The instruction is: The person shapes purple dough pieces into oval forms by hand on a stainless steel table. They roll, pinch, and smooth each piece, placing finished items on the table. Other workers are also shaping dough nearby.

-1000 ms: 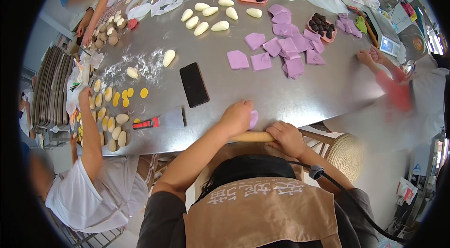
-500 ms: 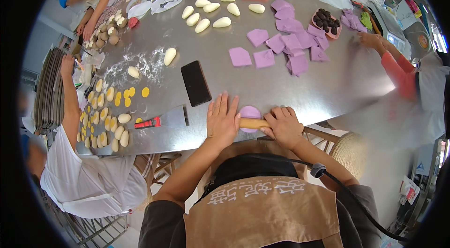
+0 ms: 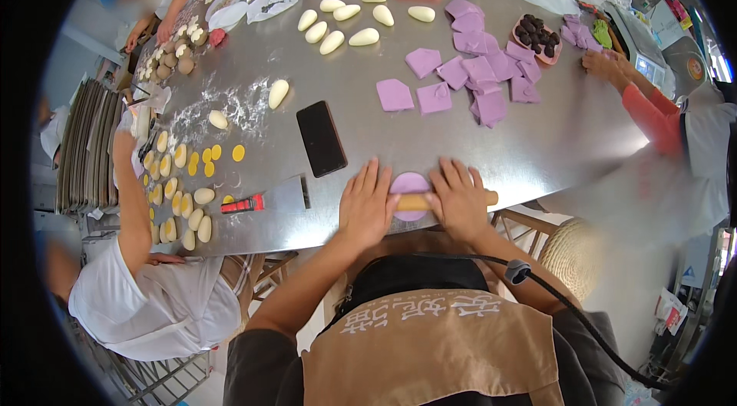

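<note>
A round purple dough piece [image 3: 411, 182] lies flat near the table's front edge, with a wooden rolling pin [image 3: 413, 202] across it. My left hand [image 3: 367, 205] bears on the pin's left end, its palm over the wood and its fingers reaching forward. On the other side my right hand [image 3: 458, 202] holds the pin the same way, and the pin's right end sticks out past it. Both thumbs point in toward the dough. Just beyond my left hand lies a black phone [image 3: 321, 137]. A scraper [image 3: 269, 196] with a red and black handle rests to its left.
Purple dough sheets [image 3: 480, 72] overlap ahead to the right, beside dark balls in a pink tray [image 3: 549, 56]. Several white dough pieces [image 3: 365, 36] lie farther back. Halved pale pieces with yellow centres [image 3: 170, 188] fill the left side. Co-workers stand left, far left and right.
The pin has shifted to the right under my hands, so its right end shows now. My right hand has turned and moved slightly left. The left co-worker's arm has moved right.
</note>
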